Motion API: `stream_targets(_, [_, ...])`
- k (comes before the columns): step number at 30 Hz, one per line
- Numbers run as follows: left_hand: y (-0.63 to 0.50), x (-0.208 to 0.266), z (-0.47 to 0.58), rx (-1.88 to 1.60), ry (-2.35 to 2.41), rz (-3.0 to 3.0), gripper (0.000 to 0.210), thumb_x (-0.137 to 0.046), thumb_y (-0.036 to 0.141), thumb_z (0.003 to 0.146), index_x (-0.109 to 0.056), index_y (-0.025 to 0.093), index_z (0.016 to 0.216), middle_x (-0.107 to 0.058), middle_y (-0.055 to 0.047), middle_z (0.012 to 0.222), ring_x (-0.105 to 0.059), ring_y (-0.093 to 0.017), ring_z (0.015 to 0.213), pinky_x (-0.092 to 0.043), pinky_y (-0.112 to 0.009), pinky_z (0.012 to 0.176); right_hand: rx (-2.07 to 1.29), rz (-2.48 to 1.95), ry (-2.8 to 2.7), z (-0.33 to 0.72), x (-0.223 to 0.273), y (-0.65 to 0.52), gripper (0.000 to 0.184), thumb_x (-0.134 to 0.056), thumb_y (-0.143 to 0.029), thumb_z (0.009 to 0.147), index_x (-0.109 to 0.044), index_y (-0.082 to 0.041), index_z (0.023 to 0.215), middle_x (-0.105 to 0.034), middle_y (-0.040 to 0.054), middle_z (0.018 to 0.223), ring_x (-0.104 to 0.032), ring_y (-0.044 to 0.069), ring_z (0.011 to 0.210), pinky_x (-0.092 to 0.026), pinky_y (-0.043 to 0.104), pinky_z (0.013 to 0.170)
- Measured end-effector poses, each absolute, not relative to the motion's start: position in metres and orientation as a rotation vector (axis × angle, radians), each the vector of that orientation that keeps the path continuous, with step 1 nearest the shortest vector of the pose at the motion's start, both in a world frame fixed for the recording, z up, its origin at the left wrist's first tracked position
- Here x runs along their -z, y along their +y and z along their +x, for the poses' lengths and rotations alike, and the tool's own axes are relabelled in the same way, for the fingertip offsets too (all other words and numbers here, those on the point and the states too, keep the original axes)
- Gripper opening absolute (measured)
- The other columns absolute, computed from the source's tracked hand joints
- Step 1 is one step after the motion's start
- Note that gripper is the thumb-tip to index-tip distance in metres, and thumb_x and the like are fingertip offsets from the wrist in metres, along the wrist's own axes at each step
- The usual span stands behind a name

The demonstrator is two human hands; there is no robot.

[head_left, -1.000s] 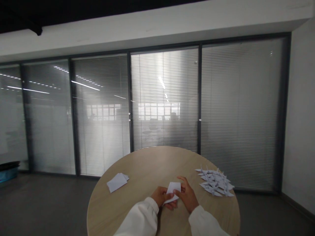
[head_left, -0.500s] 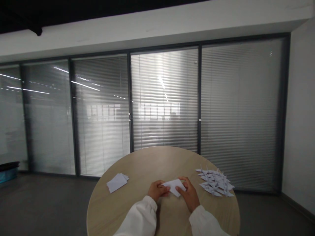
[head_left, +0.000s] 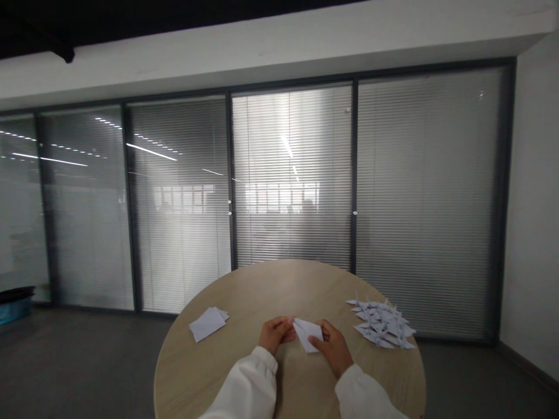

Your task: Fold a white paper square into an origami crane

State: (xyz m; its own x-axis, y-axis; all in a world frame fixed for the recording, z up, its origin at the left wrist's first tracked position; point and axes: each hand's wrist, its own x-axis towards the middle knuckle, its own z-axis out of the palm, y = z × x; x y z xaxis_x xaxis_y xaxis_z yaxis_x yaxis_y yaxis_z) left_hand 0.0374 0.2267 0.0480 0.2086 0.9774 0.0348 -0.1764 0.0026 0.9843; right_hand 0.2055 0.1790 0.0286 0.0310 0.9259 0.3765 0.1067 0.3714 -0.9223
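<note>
A small folded white sheet of paper is held up over the near middle of the table, one corner pointing down. My right hand grips its right side, with the thumb across the front face and the fingers behind. At the upper left corner, my left hand is closed in a pinch, its fingertips meeting the paper. Some of the left fingers are hidden behind one another. Folded paper cranes, several in a heap, lie to the right of my right hand.
A round wooden table bears everything. Flat white paper sheets lie in a small stack on its left side. Glass partitions with blinds stand behind the table. A blue bin with a black liner is on the floor at far left.
The paper has turned and now shows a narrower, kite-like shape. My left thumb has come off its front face, and the left fingers now pinch at the upper left corner.
</note>
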Motion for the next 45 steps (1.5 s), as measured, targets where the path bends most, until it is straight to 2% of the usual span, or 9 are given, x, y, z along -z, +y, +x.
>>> stream_targets(8, [0.227, -0.047, 0.037, -1.142, 0.929, 1.136, 0.048, -0.075, 0.048, 0.039, -0.066, 0.013, 0.07, -0.066, -0.002, 0.063, -0.061, -0.016, 0.062, -0.049, -0.028, 0.063, -0.798, -1.032, -1.395, 0.205, -0.028, 0.18, 0.025, -0.063, -0.035, 0.061, -0.055, -0.019, 0.079, -0.066, 0.0015, 0.078, -0.061, 0.02, 0.073, -0.047, 0.028, 0.064])
stream_targets(26, [0.229, -0.045, 0.035, -1.16, 0.896, 1.078, 0.04, -0.074, 0.046, 0.045, -0.065, 0.013, 0.066, -0.065, -0.002, 0.059, -0.06, -0.014, 0.056, -0.05, -0.026, 0.059, -0.883, -0.962, -1.371, 0.203, -0.033, 0.176, 0.022, -0.064, -0.03, 0.062, -0.054, -0.018, 0.077, -0.066, 0.0015, 0.075, -0.061, 0.02, 0.072, -0.046, 0.028, 0.064])
stream_targets(33, [0.233, -0.039, 0.04, -1.173, 0.888, 1.021, 0.04, -0.074, 0.046, 0.044, -0.06, 0.013, 0.061, -0.06, 0.001, 0.051, -0.058, -0.012, 0.049, -0.049, -0.026, 0.056, -0.901, -0.966, -1.384, 0.203, -0.029, 0.179, 0.021, -0.063, -0.026, 0.061, -0.053, -0.017, 0.077, -0.066, 0.002, 0.075, -0.061, 0.019, 0.071, -0.047, 0.027, 0.062])
stream_targets(41, [0.231, -0.04, 0.037, -1.264, 0.915, 1.057, 0.036, -0.077, 0.036, 0.043, -0.06, 0.014, 0.067, -0.065, -0.002, 0.058, -0.061, -0.015, 0.056, -0.051, -0.027, 0.058, -0.928, -0.923, -1.384, 0.202, -0.029, 0.177, 0.021, -0.063, -0.023, 0.061, -0.054, -0.017, 0.079, -0.067, 0.0027, 0.078, -0.061, 0.02, 0.073, -0.046, 0.028, 0.064])
stream_targets(45, [0.224, -0.046, 0.038, -1.319, 0.857, 1.058, 0.043, -0.077, 0.037, 0.045, -0.06, 0.015, 0.077, -0.063, 0.0, 0.054, -0.06, -0.015, 0.054, -0.051, -0.028, 0.058, -0.941, -0.926, -1.379, 0.202, -0.029, 0.178, 0.021, -0.064, -0.023, 0.061, -0.053, -0.017, 0.077, -0.067, 0.0024, 0.076, -0.061, 0.019, 0.07, -0.046, 0.027, 0.061])
